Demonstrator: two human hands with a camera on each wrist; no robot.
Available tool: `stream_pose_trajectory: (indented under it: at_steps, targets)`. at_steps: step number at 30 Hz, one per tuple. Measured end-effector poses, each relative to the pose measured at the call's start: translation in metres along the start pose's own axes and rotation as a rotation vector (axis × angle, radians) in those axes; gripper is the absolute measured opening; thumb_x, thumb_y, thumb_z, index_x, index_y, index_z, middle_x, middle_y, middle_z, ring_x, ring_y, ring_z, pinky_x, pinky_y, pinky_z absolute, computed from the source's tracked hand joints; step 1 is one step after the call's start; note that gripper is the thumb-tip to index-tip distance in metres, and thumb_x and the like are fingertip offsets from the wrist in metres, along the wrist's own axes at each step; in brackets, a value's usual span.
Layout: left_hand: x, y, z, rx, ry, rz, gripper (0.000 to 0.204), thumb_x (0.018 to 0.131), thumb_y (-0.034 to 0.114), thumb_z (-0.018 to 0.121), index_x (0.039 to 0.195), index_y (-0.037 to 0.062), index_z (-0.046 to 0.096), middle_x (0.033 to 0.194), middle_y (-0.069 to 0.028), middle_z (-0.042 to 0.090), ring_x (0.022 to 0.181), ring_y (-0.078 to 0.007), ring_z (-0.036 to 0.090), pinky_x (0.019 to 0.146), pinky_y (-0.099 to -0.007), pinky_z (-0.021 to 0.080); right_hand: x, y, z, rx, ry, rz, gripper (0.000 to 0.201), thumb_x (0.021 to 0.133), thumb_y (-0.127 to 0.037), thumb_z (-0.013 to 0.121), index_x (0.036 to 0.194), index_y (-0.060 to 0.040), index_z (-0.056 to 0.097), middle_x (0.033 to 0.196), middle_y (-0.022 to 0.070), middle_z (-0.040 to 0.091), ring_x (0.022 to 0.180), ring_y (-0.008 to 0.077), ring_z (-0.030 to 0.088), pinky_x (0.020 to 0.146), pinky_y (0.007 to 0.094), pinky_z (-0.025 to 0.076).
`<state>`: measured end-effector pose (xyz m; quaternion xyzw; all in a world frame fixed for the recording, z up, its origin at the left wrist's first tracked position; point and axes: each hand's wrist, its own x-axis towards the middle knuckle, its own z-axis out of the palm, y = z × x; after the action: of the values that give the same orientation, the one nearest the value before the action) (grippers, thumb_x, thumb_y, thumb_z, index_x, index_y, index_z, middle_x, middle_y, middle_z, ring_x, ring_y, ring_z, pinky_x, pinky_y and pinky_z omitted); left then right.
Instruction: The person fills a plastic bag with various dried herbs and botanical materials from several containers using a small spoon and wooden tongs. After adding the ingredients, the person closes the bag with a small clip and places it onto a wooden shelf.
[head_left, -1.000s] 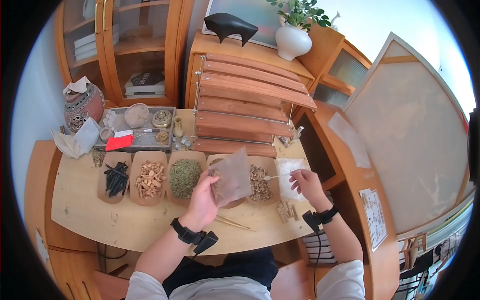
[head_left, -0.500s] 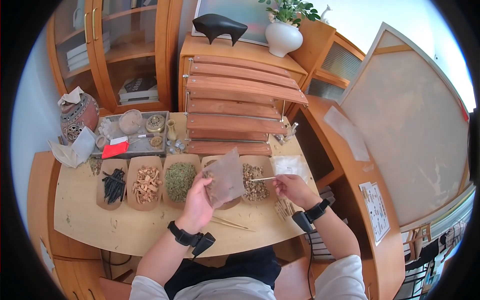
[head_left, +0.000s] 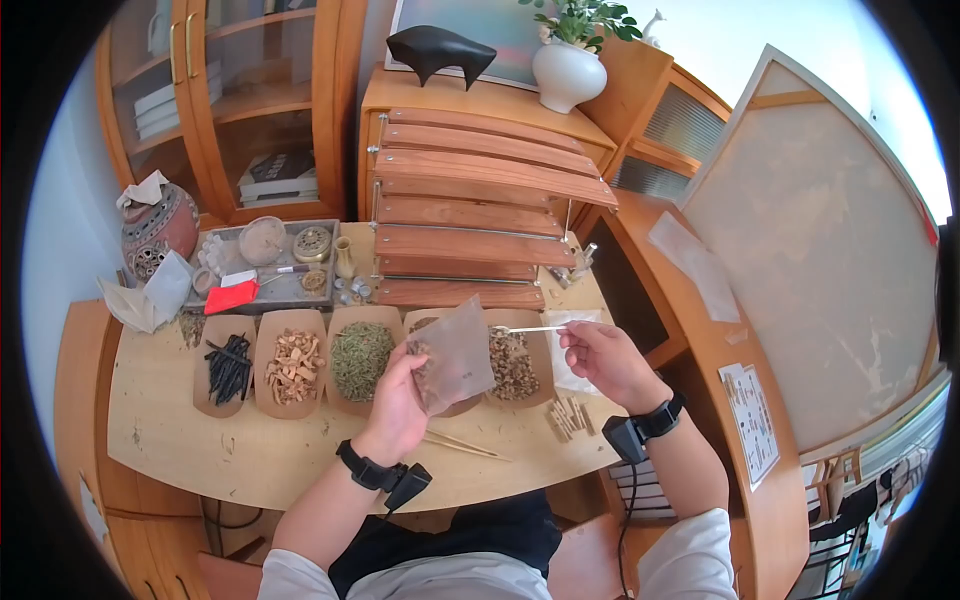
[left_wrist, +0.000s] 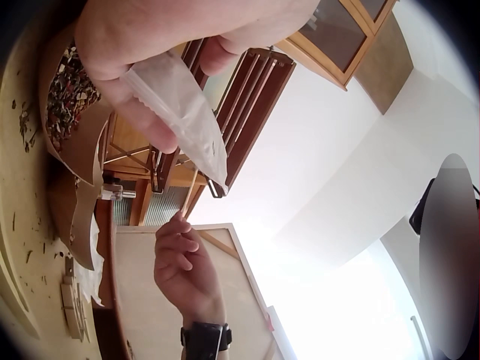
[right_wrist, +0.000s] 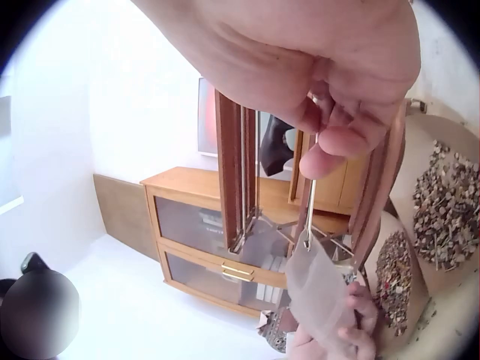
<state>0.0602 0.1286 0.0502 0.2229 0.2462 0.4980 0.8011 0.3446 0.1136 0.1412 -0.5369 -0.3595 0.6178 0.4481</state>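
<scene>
My left hand (head_left: 397, 408) grips a translucent pouch (head_left: 462, 358) between thumb and fingers, held upright above the row of paper trays. Between the thumb and fingertips of my right hand (head_left: 610, 366) is the handle of a thin, pale spoon (head_left: 540, 328). It points left, and its tip is right at the pouch's upper edge, as the right wrist view also shows. Beneath the spoon sits a tray of chopped brown herbs (head_left: 515, 370). The pouch hides most of the tray to its left, whose mixed dried bits (right_wrist: 394, 277) show in the right wrist view.
Further left stand trays of green dried herb (head_left: 362, 360), wood chips (head_left: 293, 370) and black sticks (head_left: 229, 370). Wooden tongs (head_left: 468, 447) lie in front, small wooden pegs (head_left: 570, 418) and a white packet (head_left: 572, 372) at right. A slatted wooden rack (head_left: 470, 245) rises behind.
My right hand dipped with the spoon to the chopped brown herbs, then rose, bringing the spoon's tip to the pouch's edge. My left hand keeps its hold on the pouch.
</scene>
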Motion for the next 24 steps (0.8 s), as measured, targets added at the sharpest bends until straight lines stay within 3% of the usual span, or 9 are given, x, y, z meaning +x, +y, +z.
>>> stream_pose_trajectory:
  at_steps: [6, 12, 17, 24]
  targets:
    - [0.001, 0.001, -0.001, -0.01, -0.016, -0.012, 0.048, 0.096, 0.021, 0.044, 0.144, 0.0129, 0.042, 0.14, -0.0063, 0.053, 0.13, -0.0247, 0.054, 0.105, -0.0479, 0.048, -0.014, -0.002, 0.033, -0.324, 0.019, -0.203, 0.027, 0.106, -0.019, 0.049, 0.106, 0.003, 0.065, 0.093, 0.0068, 0.068, 0.072, 0.0125, 0.065, 0.059, 0.0245, 0.048]
    - [0.0, 0.002, -0.002, -0.038, -0.005, -0.001, 0.048, 0.096, 0.021, 0.045, 0.143, 0.0128, 0.042, 0.14, -0.0066, 0.053, 0.131, -0.0246, 0.052, 0.107, -0.0477, 0.047, -0.004, 0.003, -0.002, -0.287, 0.167, -0.29, 0.03, 0.106, -0.021, 0.05, 0.109, 0.0048, 0.065, 0.094, 0.0087, 0.069, 0.07, 0.0132, 0.066, 0.055, 0.0235, 0.048]
    - [-0.003, 0.005, 0.002, -0.047, 0.007, -0.004, 0.047, 0.096, 0.02, 0.046, 0.142, 0.0121, 0.043, 0.139, -0.0063, 0.053, 0.13, -0.0245, 0.053, 0.107, -0.0474, 0.047, 0.019, 0.041, -0.051, -0.684, 0.274, -0.168, 0.028, 0.102, -0.018, 0.05, 0.106, 0.0038, 0.067, 0.086, 0.0069, 0.068, 0.068, 0.0122, 0.067, 0.05, 0.0229, 0.046]
    - [0.001, 0.001, -0.002, -0.044, -0.004, 0.0, 0.045, 0.097, 0.02, 0.045, 0.141, 0.0115, 0.044, 0.139, -0.0065, 0.053, 0.129, -0.0245, 0.053, 0.107, -0.0479, 0.047, 0.025, 0.062, -0.039, -0.409, 0.132, 0.031, 0.024, 0.103, -0.016, 0.052, 0.098, 0.0028, 0.066, 0.083, 0.005, 0.065, 0.068, 0.0125, 0.063, 0.058, 0.0258, 0.048]
